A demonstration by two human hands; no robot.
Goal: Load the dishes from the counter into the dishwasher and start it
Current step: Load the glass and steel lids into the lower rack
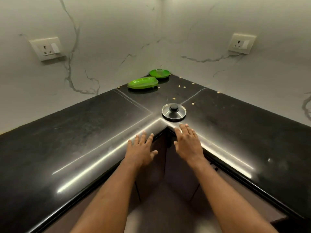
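On counter [67, 132], shiny black-knobbed lid [174, 113]

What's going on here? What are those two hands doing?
A person stands at the inner corner of a black counter, both arms stretched forward. The left hand and right hand are open, fingers straight, holding nothing. A steel lid with a black knob lies just beyond the right hand. Farther back, by the wall, sit leaf-shaped green plates and round green plates. Crumbs are scattered about. No dishwasher is in view.
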